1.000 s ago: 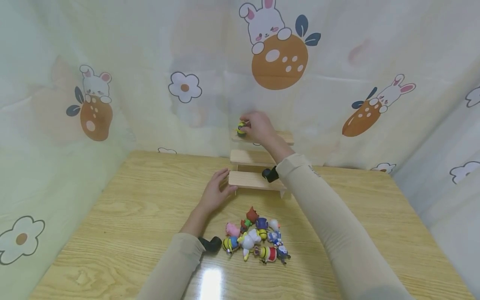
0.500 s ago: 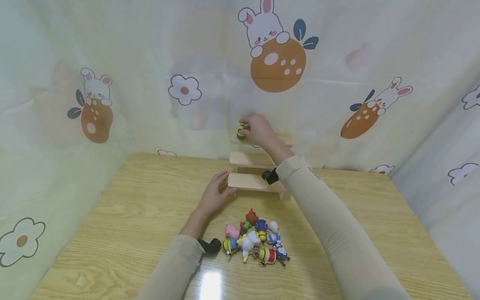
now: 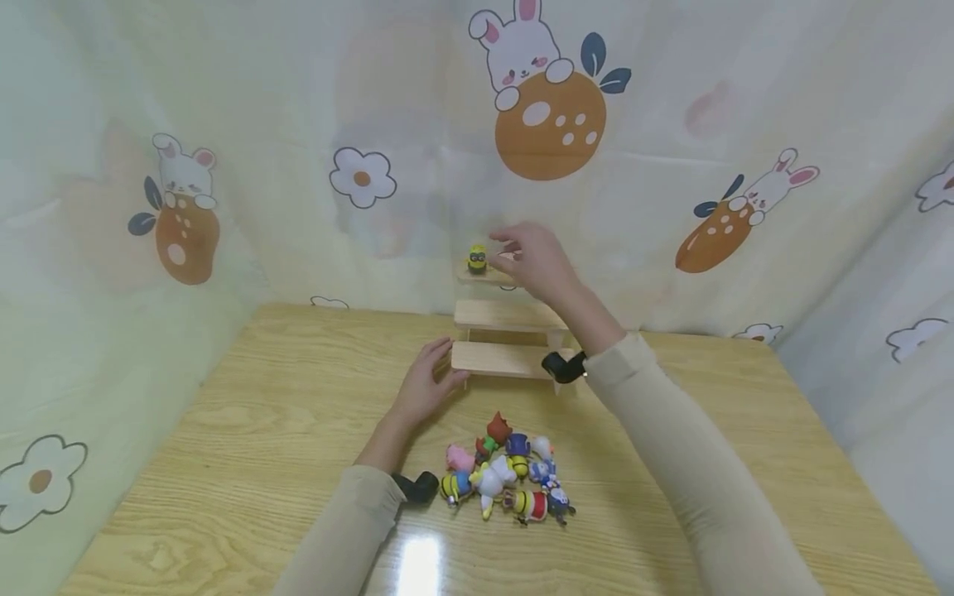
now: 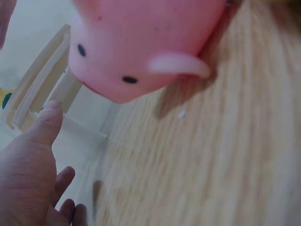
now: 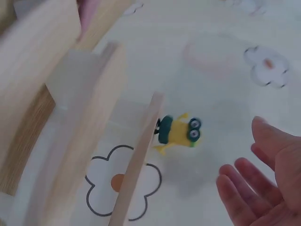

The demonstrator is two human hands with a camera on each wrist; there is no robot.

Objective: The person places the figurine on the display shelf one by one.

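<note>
Right hand [image 3: 532, 261] is hovering just beside the yellow figure [image 3: 477, 261], thumb and fingers spread apart, gripping nothing. The right wrist view is showing a gap between the fingertips and the figure, so the figure is bearing its own weight.

The figure is standing upright near the left end of the top step [image 3: 488, 280] of the wooden stand, goggles facing the head camera. Feet are resting on the board – probably why it is balancing unaided. The end position is presumably leaving board length beside it; the front-facing pose is likely keeping the goggles visible.

Left hand [image 3: 425, 387] is resting at the left end of the lowest step [image 3: 499, 358], thumb and fingers apart and seemingly touching the edge rather than clamping it. Judgement: it is steadying the stand, which looks light enough to slide if bumped.

On the tabletop [image 3: 298, 414], a cluster of figures is lying in front of the stand, between the forearms – a placement probably keeping them within easy reach. The pink pig [image 3: 460, 458] is sitting at its left side; the white figure [image 3: 492, 478] is lying near the middle.
</note>
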